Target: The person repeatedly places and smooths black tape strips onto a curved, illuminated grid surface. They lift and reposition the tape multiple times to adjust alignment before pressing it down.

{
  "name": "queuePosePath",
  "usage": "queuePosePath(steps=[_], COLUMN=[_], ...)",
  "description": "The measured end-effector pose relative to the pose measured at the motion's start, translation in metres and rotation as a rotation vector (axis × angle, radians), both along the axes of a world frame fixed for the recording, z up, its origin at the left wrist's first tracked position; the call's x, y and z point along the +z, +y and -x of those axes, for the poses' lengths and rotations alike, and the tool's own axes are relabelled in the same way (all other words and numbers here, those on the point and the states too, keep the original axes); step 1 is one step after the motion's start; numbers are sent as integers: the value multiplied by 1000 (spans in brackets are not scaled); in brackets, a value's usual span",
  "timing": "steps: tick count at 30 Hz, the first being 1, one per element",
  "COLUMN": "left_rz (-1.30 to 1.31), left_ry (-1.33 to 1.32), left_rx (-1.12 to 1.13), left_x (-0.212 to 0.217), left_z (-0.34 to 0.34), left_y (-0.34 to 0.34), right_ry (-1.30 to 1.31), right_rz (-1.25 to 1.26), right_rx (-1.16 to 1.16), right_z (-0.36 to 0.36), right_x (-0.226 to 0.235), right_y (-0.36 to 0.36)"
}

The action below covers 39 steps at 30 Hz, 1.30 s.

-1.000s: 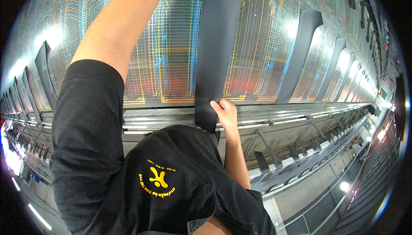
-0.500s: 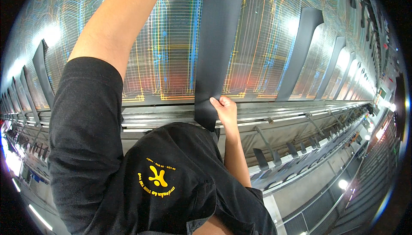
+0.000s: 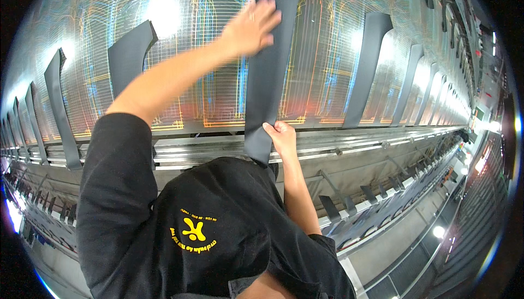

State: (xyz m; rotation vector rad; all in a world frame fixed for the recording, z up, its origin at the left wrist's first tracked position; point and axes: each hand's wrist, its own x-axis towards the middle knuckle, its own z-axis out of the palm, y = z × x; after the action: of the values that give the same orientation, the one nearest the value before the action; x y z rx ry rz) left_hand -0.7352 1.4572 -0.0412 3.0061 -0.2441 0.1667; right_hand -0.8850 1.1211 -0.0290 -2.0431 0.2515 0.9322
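Note:
A long dark grey fabric piece (image 3: pixel 267 64) lies lengthwise across the table in front of me, wider at its far end, its near end hanging over the metal edge. My left hand (image 3: pixel 252 26) is over the piece's upper part with fingers spread, slightly blurred; whether it touches the cloth I cannot tell. My right hand (image 3: pixel 282 137) grips the right edge of the near end, thumb on top. The fingers underneath are partly hidden.
The shiny table (image 3: pixel 191 80) carries grid lines in yellow, blue and orange. Similar dark pieces lie in rows to the left (image 3: pixel 128 53) and right (image 3: pixel 368 69). A metal rail (image 3: pixel 327 140) runs along the near edge. Beyond it at right is another row of dark pieces (image 3: pixel 329 207).
My left arm has drawn back from the far end, and its hand has come into view over the upper part of the fabric piece. My right hand keeps its grip at the near end.

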Motion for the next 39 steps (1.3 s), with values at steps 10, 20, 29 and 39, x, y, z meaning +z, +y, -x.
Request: queuePosePath(steps=[10,20,29,39], left_rz=[225,65,235,-8], left_ry=[205,-6,122,287], left_rx=[-278,226,-67,-4], left_x=[4,-11,17,48], left_z=[88,-140,61,197], left_y=[-79,17,-75,-156], right_ry=[-73,-265,-723,-602], right_rz=[205,145,79,283], right_rx=[94,63,670,1022], right_z=[14,42,58,31], right_x=[28,34,66,22], right_y=[1,-7,25,-16])
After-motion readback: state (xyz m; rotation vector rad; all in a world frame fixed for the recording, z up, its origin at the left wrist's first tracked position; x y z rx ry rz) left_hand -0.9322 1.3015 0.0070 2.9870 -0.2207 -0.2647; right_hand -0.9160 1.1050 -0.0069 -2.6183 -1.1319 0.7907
